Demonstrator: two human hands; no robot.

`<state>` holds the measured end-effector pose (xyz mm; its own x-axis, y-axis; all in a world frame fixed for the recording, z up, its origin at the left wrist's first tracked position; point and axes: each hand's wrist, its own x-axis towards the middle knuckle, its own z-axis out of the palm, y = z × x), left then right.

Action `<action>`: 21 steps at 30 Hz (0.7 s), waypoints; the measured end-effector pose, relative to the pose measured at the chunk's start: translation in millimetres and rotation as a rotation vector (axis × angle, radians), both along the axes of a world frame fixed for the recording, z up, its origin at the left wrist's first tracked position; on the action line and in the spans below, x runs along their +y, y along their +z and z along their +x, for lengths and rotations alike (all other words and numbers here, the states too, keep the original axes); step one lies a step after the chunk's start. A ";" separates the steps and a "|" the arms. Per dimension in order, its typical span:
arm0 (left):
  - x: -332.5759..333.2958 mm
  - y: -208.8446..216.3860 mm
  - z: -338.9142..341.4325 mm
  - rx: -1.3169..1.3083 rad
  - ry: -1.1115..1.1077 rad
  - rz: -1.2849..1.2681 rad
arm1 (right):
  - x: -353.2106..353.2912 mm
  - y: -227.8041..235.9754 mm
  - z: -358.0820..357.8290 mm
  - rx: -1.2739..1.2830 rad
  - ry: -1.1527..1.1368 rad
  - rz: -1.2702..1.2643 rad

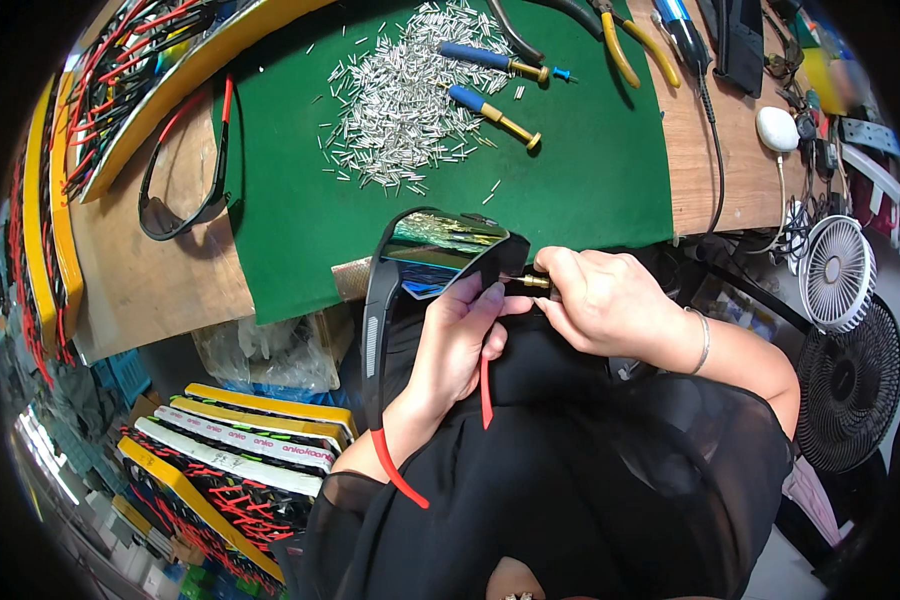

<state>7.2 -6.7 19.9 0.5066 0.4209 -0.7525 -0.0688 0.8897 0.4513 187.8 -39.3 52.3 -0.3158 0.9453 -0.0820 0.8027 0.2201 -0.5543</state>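
Observation:
My left hand (455,335) is closed on a pair of sunglasses (372,330) with a black frame, shiny mirrored lens and red temple tips. The glasses are held just off the near edge of the green mat, over my lap. My right hand (610,300) is closed round a small screwdriver (536,281); only its brass end shows, the handle being hidden in my fingers. That brass end points left at the hinge corner of the frame, close to my left fingertips. Whether it touches a screw there is too small to tell.
A green mat (300,250) bears a heap of small metal pins (400,110), two blue-handled screwdrivers (475,54) and yellow-handled pliers (620,50). Another pair of sunglasses (160,215) lies at left. Trays of glasses (220,510) stand lower left, fans (836,270) at right.

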 end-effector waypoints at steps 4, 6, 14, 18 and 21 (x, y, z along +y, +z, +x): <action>1.1 -1.0 0.5 0.020 0.029 0.018 | 5.1 -0.2 -0.9 0.078 -0.014 -0.018; 3.4 0.7 3.3 0.073 0.034 -0.019 | 6.9 -0.5 0.3 0.081 -0.010 -0.048; 3.6 -3.5 0.7 0.013 0.085 -0.031 | 14.9 -0.5 0.3 0.089 0.002 -0.095; 3.4 -9.2 -2.1 -0.032 0.083 -0.048 | 18.3 1.5 0.5 0.065 0.005 -0.169; 5.2 -7.5 -3.2 -0.042 0.073 -0.076 | 20.3 3.9 1.2 0.089 0.001 -0.218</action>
